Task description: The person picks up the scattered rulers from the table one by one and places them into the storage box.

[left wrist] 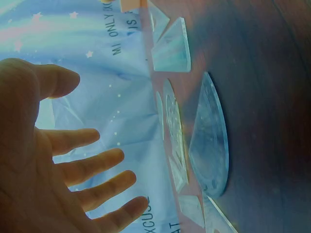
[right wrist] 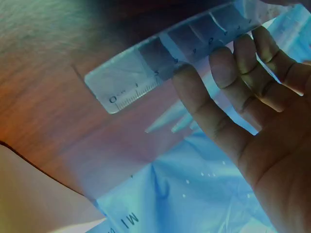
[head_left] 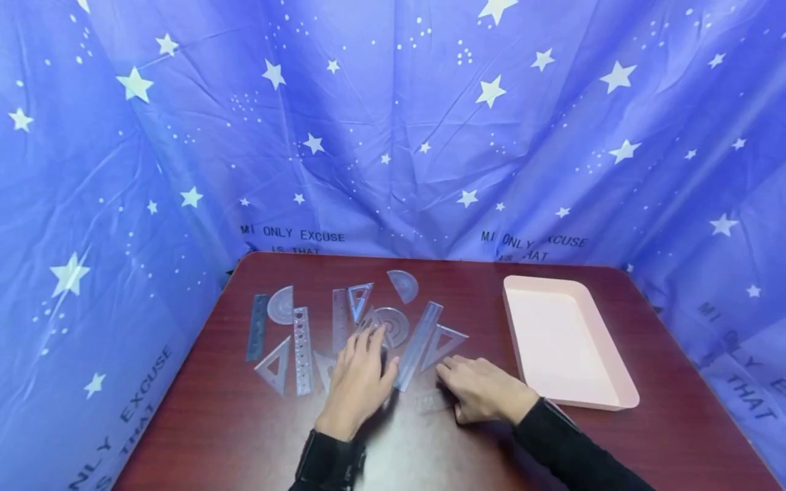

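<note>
My right hand (head_left: 485,390) grips a short clear ruler (right wrist: 160,60) near the front of the table; its fingertips (right wrist: 187,75) lie along the marked edge. In the head view this ruler (head_left: 430,401) shows only faintly. My left hand (head_left: 359,378), fingers spread and fairly straight, hovers over the scattered clear drawing tools. Just beyond its fingertips lies a round-edged protractor (head_left: 400,324), partly covered. A half-round protractor (left wrist: 211,141) appears below that hand in the left wrist view. Between the hands are a long ruler (head_left: 420,344) and a set square (head_left: 432,346).
Left of the hands lie a bluish ruler (head_left: 256,327), a half-round protractor (head_left: 281,305), a ruler with holes (head_left: 303,354) and a set square (head_left: 270,368). Farther back are another set square (head_left: 351,300) and protractor (head_left: 404,285). A pink tray (head_left: 604,348) stands at the right.
</note>
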{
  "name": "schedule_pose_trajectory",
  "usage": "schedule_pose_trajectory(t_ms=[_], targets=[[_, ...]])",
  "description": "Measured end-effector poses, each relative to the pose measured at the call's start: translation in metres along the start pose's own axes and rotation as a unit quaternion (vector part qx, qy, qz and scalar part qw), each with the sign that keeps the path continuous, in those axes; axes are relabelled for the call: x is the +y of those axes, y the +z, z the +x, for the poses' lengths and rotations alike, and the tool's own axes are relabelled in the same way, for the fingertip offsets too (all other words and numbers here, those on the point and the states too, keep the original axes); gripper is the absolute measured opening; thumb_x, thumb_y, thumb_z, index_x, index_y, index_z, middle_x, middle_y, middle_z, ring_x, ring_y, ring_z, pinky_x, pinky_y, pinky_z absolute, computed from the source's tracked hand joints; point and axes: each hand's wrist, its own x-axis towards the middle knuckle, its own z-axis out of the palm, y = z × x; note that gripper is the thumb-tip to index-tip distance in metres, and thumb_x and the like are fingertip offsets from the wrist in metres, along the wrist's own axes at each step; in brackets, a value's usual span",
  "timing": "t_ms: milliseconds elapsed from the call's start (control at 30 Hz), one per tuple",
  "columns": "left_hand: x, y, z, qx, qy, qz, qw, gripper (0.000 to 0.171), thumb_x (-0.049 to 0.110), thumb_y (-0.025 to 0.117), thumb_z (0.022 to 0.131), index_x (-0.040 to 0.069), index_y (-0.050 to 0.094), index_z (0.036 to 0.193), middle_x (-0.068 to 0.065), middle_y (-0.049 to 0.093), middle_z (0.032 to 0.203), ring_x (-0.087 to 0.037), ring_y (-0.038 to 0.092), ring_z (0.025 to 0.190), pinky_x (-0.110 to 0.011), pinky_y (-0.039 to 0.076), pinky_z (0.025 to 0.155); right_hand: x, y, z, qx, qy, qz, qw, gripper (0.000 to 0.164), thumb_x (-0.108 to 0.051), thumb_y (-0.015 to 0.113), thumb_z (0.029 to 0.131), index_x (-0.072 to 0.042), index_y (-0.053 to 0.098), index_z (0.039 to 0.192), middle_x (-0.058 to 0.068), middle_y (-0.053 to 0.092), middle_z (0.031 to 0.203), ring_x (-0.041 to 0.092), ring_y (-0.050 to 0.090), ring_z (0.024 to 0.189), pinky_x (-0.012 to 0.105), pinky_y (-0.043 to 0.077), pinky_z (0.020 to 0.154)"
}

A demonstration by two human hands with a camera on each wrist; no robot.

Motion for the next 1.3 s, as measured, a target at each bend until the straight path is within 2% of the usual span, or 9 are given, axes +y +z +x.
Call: schedule_pose_trajectory(t_ms=[167, 333, 567, 700, 767, 867, 1067, 1233, 1300], targets=[[-0.004, -0.002, -0.002, 0.002, -0.02, 0.009, 0.9998, 0.064, 0.037, 0.067, 0.102, 0.005, 0.053, 0.156, -0.023, 0.059, 0.151, -0.041, 0.055, 0.14, -0.061, 0.05, 0.111, 0.008, -0.024, -0.005, 0.017, 0.028, 0.04, 0.999, 0.045, -0.021, 0.083, 0.068, -0.011, 0.065, 0.107, 0.004, 0.068, 0.103, 0.02, 0.068, 0.09, 0.041, 0.062, 0.072], [-0.008, -0.003, -0.003, -0.006, -0.029, 0.006, 0.9995, 0.065, 0.037, 0.068, 0.102, 0.005, 0.052, 0.156, -0.024, 0.059, 0.151, -0.042, 0.054, 0.14, -0.061, 0.048, 0.114, 0.035, -0.05, -0.013, 0.019, 0.095, 0.114, 0.989, 0.039, -0.02, 0.084, 0.072, -0.017, 0.063, 0.104, -0.006, 0.063, 0.099, 0.006, 0.058, 0.08, 0.031, 0.056, 0.071], [-0.013, -0.004, -0.005, -0.001, -0.041, -0.001, 0.9991, 0.065, 0.037, 0.067, 0.103, 0.006, 0.05, 0.158, -0.026, 0.058, 0.152, -0.042, 0.053, 0.141, -0.061, 0.046, 0.116, 0.107, -0.069, -0.03, 0.06, 0.151, 0.208, 0.965, 0.03, -0.017, 0.081, 0.073, -0.015, 0.063, 0.097, -0.004, 0.063, 0.087, 0.006, 0.054, 0.073, 0.025, 0.048, 0.067], [-0.015, -0.003, -0.007, -0.002, -0.046, -0.002, 0.9989, 0.066, 0.036, 0.067, 0.104, 0.005, 0.049, 0.159, -0.026, 0.057, 0.153, -0.042, 0.053, 0.142, -0.062, 0.045, 0.117, 0.154, -0.062, -0.042, 0.078, 0.194, 0.174, 0.962, 0.029, -0.022, 0.081, 0.074, -0.012, 0.064, 0.095, -0.003, 0.064, 0.084, 0.007, 0.055, 0.075, 0.024, 0.046, 0.068], [-0.015, -0.002, -0.007, -0.003, -0.047, -0.002, 0.9989, 0.066, 0.036, 0.067, 0.104, 0.004, 0.049, 0.159, -0.026, 0.057, 0.153, -0.042, 0.052, 0.142, -0.062, 0.045, 0.117, 0.173, -0.057, -0.047, 0.073, 0.234, 0.162, 0.956, 0.031, -0.025, 0.081, 0.076, -0.01, 0.064, 0.096, -0.002, 0.064, 0.084, 0.008, 0.055, 0.074, 0.025, 0.046, 0.068], [-0.015, -0.002, -0.007, -0.003, -0.048, -0.005, 0.9988, 0.066, 0.037, 0.066, 0.104, 0.005, 0.048, 0.16, -0.026, 0.057, 0.153, -0.042, 0.052, 0.142, -0.062, 0.045, 0.117, 0.192, -0.05, -0.052, 0.061, 0.296, 0.178, 0.936, 0.034, -0.028, 0.08, 0.08, -0.004, 0.064, 0.098, 0.003, 0.067, 0.083, 0.01, 0.059, 0.068, 0.027, 0.049, 0.062], [-0.013, -0.002, -0.007, -0.005, -0.049, -0.01, 0.9987, 0.066, 0.036, 0.066, 0.104, 0.005, 0.048, 0.16, -0.026, 0.057, 0.154, -0.042, 0.052, 0.142, -0.062, 0.044, 0.117, 0.211, -0.034, -0.058, 0.031, 0.385, 0.253, 0.887, 0.037, -0.028, 0.079, 0.087, 0.007, 0.067, 0.093, 0.015, 0.07, 0.085, 0.021, 0.069, 0.063, 0.036, 0.061, 0.055], [-0.013, -0.001, -0.007, -0.003, -0.05, -0.012, 0.9987, 0.067, 0.036, 0.066, 0.104, 0.005, 0.048, 0.16, -0.026, 0.057, 0.153, -0.042, 0.053, 0.141, -0.063, 0.044, 0.117, 0.215, -0.026, -0.059, -0.009, 0.453, 0.328, 0.829, 0.036, -0.027, 0.075, 0.093, 0.005, 0.063, 0.085, 0.013, 0.066, 0.08, 0.022, 0.067, 0.069, 0.041, 0.065, 0.06], [-0.013, -0.002, -0.008, -0.001, -0.048, -0.011, 0.9988, 0.067, 0.036, 0.066, 0.104, 0.006, 0.048, 0.16, -0.026, 0.058, 0.152, -0.043, 0.053, 0.141, -0.063, 0.045, 0.117, 0.214, -0.024, -0.06, -0.024, 0.472, 0.349, 0.809, 0.033, -0.028, 0.072, 0.096, -0.002, 0.056, 0.082, 0.009, 0.06, 0.075, 0.02, 0.063, 0.067, 0.04, 0.064, 0.061]])
